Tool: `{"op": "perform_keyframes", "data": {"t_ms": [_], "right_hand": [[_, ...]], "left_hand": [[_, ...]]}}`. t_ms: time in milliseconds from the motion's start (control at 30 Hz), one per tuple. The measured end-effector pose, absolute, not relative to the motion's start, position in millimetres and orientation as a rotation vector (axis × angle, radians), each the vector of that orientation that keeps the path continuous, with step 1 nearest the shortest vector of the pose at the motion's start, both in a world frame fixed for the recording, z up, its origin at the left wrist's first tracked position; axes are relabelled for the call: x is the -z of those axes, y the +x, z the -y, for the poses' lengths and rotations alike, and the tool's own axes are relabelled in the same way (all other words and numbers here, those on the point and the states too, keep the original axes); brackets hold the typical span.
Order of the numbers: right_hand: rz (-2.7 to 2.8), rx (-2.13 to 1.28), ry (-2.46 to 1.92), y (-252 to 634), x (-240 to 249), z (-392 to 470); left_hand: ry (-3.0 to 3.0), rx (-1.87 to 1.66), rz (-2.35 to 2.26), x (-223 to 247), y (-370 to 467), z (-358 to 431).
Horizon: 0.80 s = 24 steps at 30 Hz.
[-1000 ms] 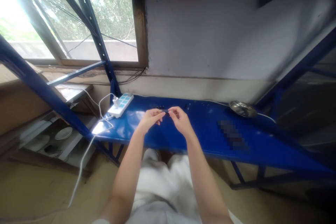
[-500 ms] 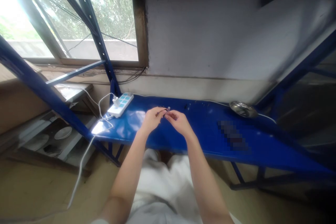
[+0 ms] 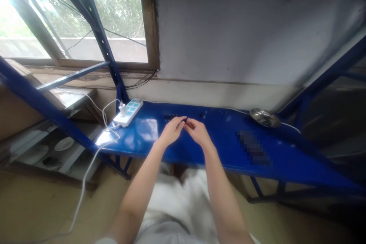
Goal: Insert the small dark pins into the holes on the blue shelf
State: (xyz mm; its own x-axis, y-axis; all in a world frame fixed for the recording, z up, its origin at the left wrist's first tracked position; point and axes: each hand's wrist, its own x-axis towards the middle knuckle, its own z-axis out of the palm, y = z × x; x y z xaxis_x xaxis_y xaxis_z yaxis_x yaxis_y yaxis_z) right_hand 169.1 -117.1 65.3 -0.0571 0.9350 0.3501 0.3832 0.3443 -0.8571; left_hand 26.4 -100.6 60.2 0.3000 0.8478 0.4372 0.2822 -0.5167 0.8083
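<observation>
Over the blue table (image 3: 223,148), my left hand (image 3: 172,131) and my right hand (image 3: 197,131) meet at the fingertips. Both hands are closed around a small dark piece (image 3: 185,119), with something pale beside it at the right fingers. The piece is too small to make out fully. Behind my left hand lie several small dark parts (image 3: 168,116) on the tabletop. More tiny bits (image 3: 205,114) are scattered near the back edge, to the right of my hands.
A white power strip (image 3: 128,113) with a plug and white cable sits at the table's left end. A shiny metal dish (image 3: 264,117) stands at the back right, with a blurred-out dark object (image 3: 253,146) before it. Blue frame posts rise at both sides.
My left hand has shifted slightly right, closer to my right hand. The dark parts behind it are more visible, and the pale piece between the fingertips shows less. The camera view has shifted a little.
</observation>
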Motion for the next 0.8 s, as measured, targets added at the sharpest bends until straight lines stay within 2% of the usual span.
{"op": "perform_keyframes", "data": {"t_ms": [300, 500, 800], "right_hand": [[1.256, -0.451, -1.515, 215.4, 1.2, 77.7], [1.157, -0.306, -1.704, 250.4, 35.4, 43.9], [1.329, -0.293, -1.971, 245.5, 41.5, 6.3]], "left_hand": [[1.621, -1.15, -1.348, 27.3, 33.7, 77.4], [1.52, -1.084, -1.319, 32.5, 29.1, 78.5], [1.393, -1.1, -1.321, 32.1, 26.2, 78.7]]}}
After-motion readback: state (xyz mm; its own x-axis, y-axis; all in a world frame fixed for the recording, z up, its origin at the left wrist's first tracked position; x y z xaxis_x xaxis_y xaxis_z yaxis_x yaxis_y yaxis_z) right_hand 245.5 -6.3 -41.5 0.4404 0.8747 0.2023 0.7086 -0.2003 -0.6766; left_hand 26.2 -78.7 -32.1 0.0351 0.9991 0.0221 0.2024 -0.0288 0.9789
